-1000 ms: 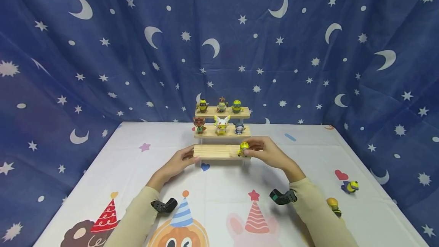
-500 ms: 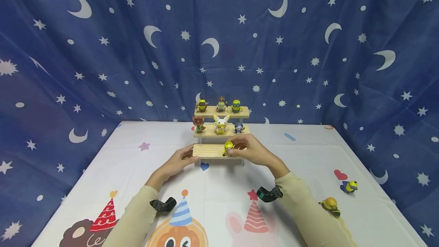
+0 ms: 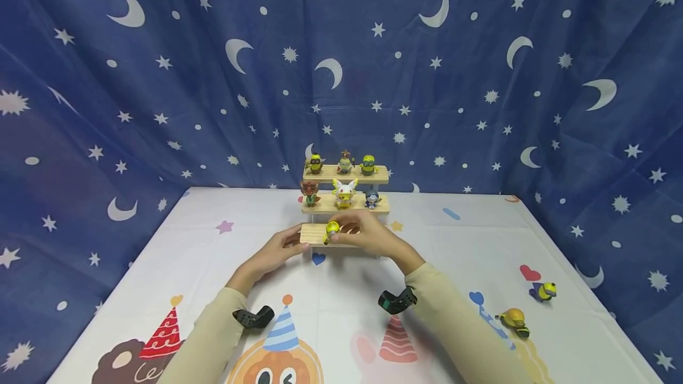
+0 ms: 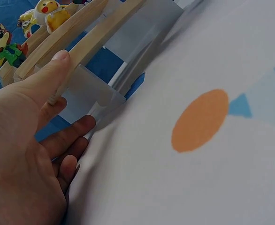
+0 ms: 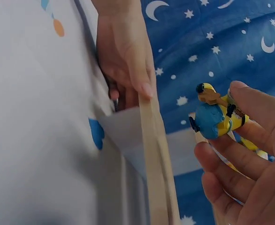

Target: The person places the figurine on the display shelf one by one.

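Observation:
My right hand [image 3: 368,236] pinches a small yellow Minion figurine [image 3: 332,229] between thumb and fingers, over the lowest board of a three-tier wooden display stand [image 3: 309,234]. In the right wrist view the figurine [image 5: 210,120] shows blue overalls and a brown piece across its front, level with the thumb tip. At the left end of that board, my left hand [image 3: 278,250] holds the stand. The left wrist view has its thumb [image 4: 53,70] along the wooden edge and the other fingers curled beside the clear side support [image 4: 83,93].
The top tier bears yellow figurines, among them a crowned one [image 3: 345,163]. On the middle tier stand a brown fox-like figurine [image 3: 309,192], a white-eared yellow one [image 3: 344,193] and a dark-hooded one [image 3: 372,198]. Two more figurines [image 3: 514,320] lie on the right of the printed tablecloth [image 3: 176,253].
My right hand has carried the Minion figurine leftward along the lowest board, from its right end to left of its middle. My left hand has stayed at the board's left end.

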